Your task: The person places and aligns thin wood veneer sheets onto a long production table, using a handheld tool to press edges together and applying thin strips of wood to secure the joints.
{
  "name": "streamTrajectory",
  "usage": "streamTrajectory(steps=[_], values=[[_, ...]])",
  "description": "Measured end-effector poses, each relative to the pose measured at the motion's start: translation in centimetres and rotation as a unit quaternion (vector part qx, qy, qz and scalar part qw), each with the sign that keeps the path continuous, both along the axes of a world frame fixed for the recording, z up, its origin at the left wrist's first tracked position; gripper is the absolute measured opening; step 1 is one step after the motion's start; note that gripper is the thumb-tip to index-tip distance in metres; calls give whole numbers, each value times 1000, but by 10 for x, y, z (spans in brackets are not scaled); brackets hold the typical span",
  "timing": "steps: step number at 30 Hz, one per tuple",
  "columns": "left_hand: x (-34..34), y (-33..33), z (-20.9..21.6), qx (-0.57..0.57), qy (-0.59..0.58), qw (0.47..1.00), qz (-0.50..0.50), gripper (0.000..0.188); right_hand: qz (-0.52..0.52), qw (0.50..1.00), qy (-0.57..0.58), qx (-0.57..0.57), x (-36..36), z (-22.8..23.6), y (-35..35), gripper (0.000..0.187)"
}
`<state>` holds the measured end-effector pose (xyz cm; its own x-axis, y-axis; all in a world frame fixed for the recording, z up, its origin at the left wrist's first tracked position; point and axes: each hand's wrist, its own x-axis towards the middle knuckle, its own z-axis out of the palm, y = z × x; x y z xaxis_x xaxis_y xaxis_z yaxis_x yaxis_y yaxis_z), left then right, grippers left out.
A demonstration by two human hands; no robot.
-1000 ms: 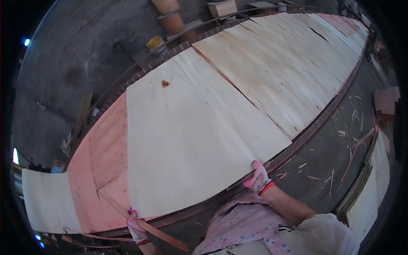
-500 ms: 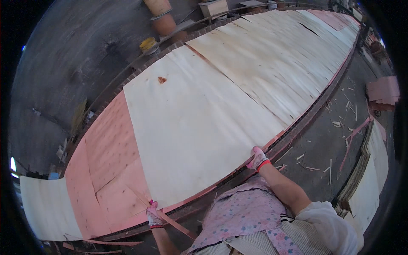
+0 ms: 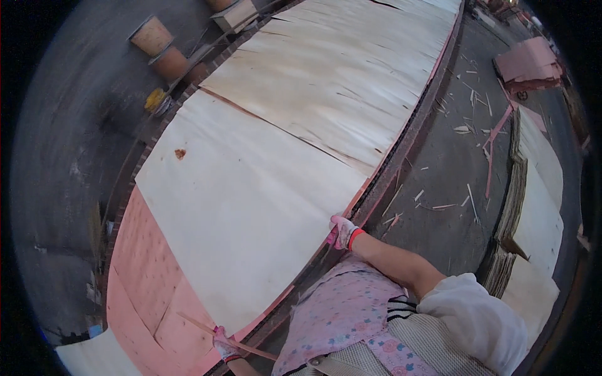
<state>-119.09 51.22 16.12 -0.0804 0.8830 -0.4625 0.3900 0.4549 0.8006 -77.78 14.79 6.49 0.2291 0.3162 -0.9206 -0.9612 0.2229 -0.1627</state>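
Note:
A large pale wood veneer sheet with a brown knot lies across a long bench, partly over pink sheets on the left. My right hand, in a pink and white glove with a red cuff, is closed at the near edge of this pale sheet. At its lower left corner, my left hand, gloved the same way, is closed around a thin wood strip. The strip juts out on both sides of that hand. The fingertips of both hands are partly hidden.
More pale veneer sheets with cracks cover the far bench. At right stands a stack of veneer, with a pink stack on a wheeled cart beyond. Wood scraps litter the floor. Drum-like containers stand beyond the far edge.
The view has swung right, so the bench and both hands appear further left and lower left. My right hand stays by the sheet's near edge; the left still grips the strip.

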Motion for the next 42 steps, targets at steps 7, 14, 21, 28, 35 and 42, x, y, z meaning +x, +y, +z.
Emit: streamTrajectory(steps=[7, 14, 21, 28, 35, 42], values=[[-19, 47, -45, -11, 19, 989, -148, 11, -80, 993, -49, 69, 12, -27, -31, 19], [-7, 76, -129, 150, 85, 968, -184, 32, -79, 989, -118, 47, 3, -31, -51, 23], [67, 25, -96, 400, 233, 841, -280, 38, -132, 982, -128, -32, -63, 32, -87, 37], [149, -63, -31, 510, 167, 729, -425, 35, -185, 967, -177, -3, -55, 42, -133, 33], [280, -148, -89, 458, 86, 502, -728, 42, -50, 949, -259, 171, -7, 80, -174, 48], [425, -437, 71, 380, 19, 381, -843, 54, -162, 926, -304, 151, 32, 129, -327, 45]])
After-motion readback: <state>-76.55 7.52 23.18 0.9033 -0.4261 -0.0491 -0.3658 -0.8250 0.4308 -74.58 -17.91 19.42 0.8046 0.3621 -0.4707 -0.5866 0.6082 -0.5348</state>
